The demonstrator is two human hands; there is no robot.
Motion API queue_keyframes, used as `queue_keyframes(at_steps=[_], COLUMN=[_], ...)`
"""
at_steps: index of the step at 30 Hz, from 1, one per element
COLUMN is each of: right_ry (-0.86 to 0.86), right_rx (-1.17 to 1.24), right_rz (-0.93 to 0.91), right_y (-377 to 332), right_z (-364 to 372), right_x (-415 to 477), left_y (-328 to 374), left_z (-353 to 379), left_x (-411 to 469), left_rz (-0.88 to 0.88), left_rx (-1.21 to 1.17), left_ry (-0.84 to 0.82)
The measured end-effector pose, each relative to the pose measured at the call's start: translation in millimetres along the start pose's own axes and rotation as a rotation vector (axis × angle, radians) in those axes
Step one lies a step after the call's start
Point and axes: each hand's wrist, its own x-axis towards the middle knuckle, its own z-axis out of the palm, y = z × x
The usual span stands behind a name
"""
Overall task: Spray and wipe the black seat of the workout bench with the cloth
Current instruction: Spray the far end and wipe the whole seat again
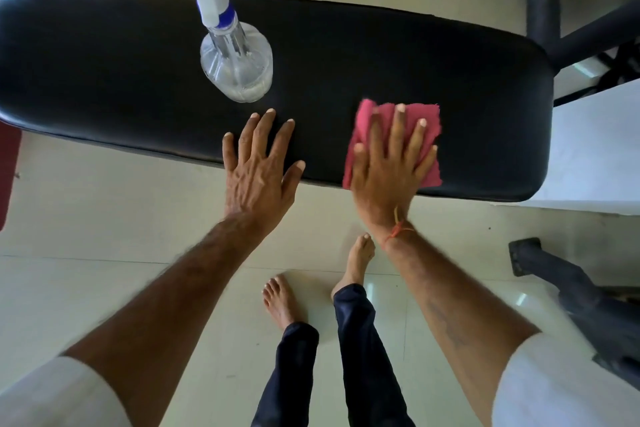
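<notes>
The right hand [388, 166] presses the pink cloth [426, 121] flat on the black seat [381, 55], fingers spread. Beside it, the left hand [259, 163] lies open, with the spray bottle [239, 69] just beyond.

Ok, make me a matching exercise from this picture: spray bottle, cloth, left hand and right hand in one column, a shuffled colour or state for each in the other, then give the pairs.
Column one
1 spray bottle
2 cloth
3 left hand
4 right hand

Column two
A pink, at the right end of the seat
B fingers spread, resting bare on the seat
C clear, standing on the seat
D pressing the cloth flat

Pairs: 1-C, 2-A, 3-B, 4-D
</notes>
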Motion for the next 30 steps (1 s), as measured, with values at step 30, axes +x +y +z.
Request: queue_keyframes(at_steps=[30], right_ry=[-0.458], right_rx=[0.874], right_rz=[0.316], right_y=[21], right_z=[-73], right_x=[93], left_y=[74], left_z=[-20], left_x=[68], left_rz=[-0.668], left_rx=[-0.702], left_ry=[-0.030])
